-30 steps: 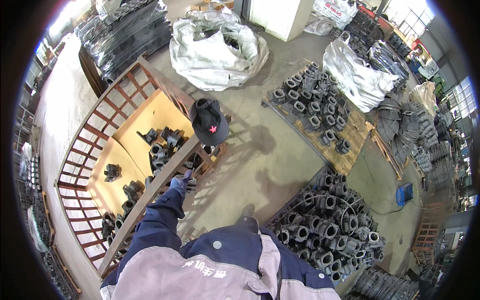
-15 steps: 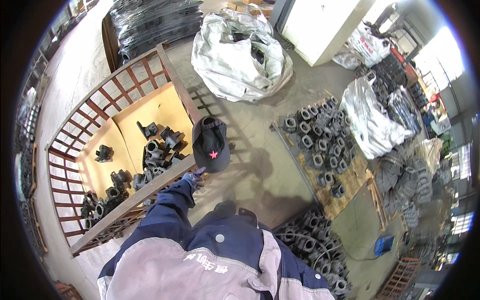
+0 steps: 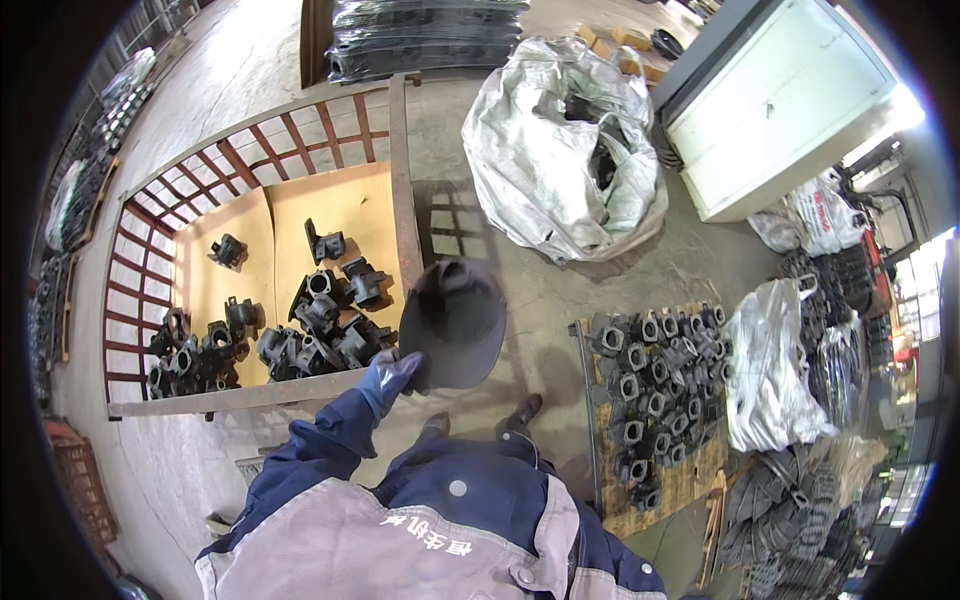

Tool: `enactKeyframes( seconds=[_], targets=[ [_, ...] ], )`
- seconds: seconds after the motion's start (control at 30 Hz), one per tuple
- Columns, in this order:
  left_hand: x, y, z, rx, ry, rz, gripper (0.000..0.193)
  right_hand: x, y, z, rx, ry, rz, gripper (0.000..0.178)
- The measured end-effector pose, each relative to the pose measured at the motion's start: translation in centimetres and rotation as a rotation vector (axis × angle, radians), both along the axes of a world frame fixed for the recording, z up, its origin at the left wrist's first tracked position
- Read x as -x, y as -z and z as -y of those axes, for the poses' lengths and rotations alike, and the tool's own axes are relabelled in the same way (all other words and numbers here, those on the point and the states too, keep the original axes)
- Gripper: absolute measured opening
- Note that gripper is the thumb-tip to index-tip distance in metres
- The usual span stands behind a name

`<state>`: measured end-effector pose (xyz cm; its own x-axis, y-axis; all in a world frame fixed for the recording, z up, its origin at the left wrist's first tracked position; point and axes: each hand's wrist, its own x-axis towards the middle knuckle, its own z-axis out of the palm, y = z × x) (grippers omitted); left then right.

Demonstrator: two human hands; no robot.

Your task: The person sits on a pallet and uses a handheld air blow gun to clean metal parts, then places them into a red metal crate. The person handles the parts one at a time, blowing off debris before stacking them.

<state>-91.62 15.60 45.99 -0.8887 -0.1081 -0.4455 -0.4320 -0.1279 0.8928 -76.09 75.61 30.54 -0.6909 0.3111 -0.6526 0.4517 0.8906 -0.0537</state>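
My left hand [image 3: 390,376], in a bluish glove, pinches the edge of a dark cap [image 3: 462,330] held at the near right corner of a brown metal crate. The cap is tilted and shows its dark inside. Beside it, the barred crate [image 3: 400,170] is lined with tan cardboard [image 3: 325,195]. In there, several dark cast metal parts [image 3: 310,310] lie loosely heaped, mostly toward the near side. One casting [image 3: 227,250] sits alone at the left. No part of my right hand shows.
To the right, a wooden pallet [image 3: 640,515] bears rows of dark castings [image 3: 655,400]. Beyond the crate stands a big white woven sack [image 3: 520,150]. A pale metal cabinet [image 3: 770,110] is at the far right. More white sacks [image 3: 765,370] lie past the pallet.
My left hand has turned the cap so that its red star no longer shows and its inside faces up. My view has turned, shifting the crate, sack and pallet.
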Motion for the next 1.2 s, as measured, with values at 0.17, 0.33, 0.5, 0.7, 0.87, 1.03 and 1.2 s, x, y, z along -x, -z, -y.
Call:
enactKeyframes(
  seconds=[0.17, 0.33, 0.5, 0.7, 0.87, 1.03, 1.2],
  targets=[
    [7.8, -3.8, -5.4, -0.062, -0.204, 0.021, 0.028, 7.1, 1.1, -5.8, 0.010, -0.136, -0.011, 0.028],
    [14.9, -5.0, -10.3, -0.095, -0.225, 0.097, 0.032, 12.7, 2.3, -12.5, -0.024, -0.354, -0.044, 0.028],
    [23.7, -3.3, -12.6, -0.215, -0.197, 0.148, 0.037, 21.0, 3.1, -16.3, -0.085, -0.536, -0.243, 0.024],
    [35.4, -2.8, -12.5, -0.196, -0.145, 0.161, 0.042, 32.0, 2.3, -14.9, 0.019, -0.286, -0.185, 0.032],
    [49.1, -3.4, -11.2, -0.075, -0.032, 0.170, 0.046, 40.3, 0.1, -10.3, -0.031, -0.499, 0.014, 0.029],
    [64.1, -4.9, -9.5, -0.138, 0.105, 0.032, 0.046, 50.6, -0.8, -5.6, 0.052, -0.282, 0.010, 0.033],
    [74.6, -5.3, -8.9, -0.116, 0.119, 0.253, 0.063, 59.6, -0.9, -3.8, 0.047, -0.253, 0.045, 0.039]
  ],
)
